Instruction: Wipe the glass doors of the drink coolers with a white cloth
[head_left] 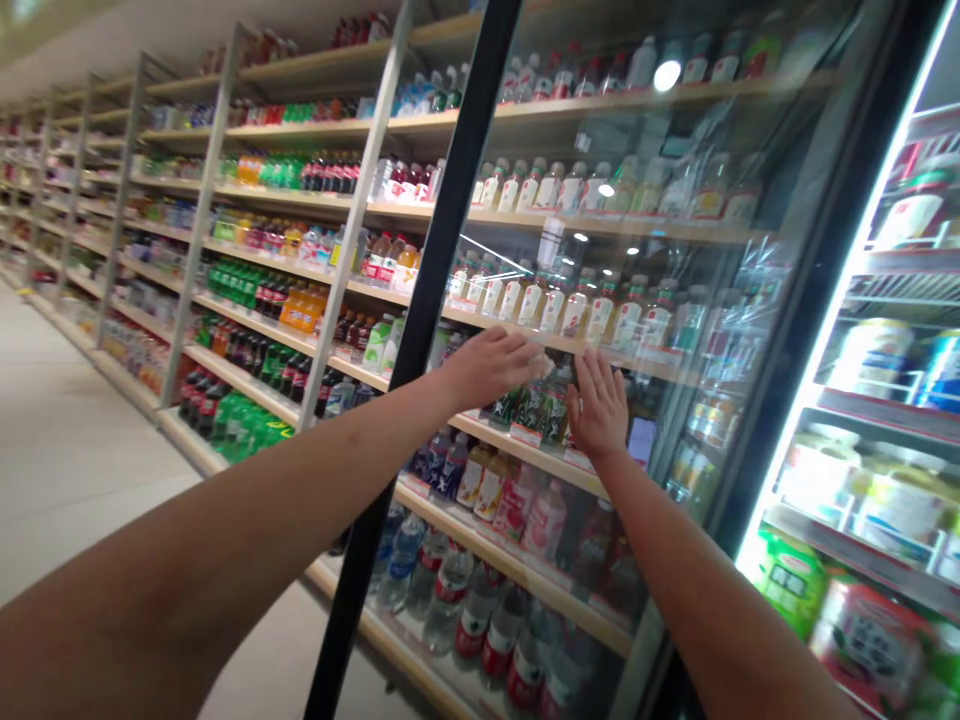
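A glass door [697, 130] with a black frame stands swung out in front of me. My left hand [496, 362] reaches across to the glass, palm down. Under its bent fingertips a small crumpled white wad, like a tissue [546, 366], sticks out; its full shape is hidden. To the right of it, my right hand [600, 410] is raised against the glass with its fingers stretched upward, holding nothing. Whether the palm presses fully on the pane cannot be told. Through the glass, bottles show behind both hands.
Long shelves [427, 495] of bottled drinks run behind the door and away to the left. At the right, a lit cooler [885, 400] holds cans, tubs and packs. Pale floor [82, 430] lies at the left. Ceiling lights reflect in the glass.
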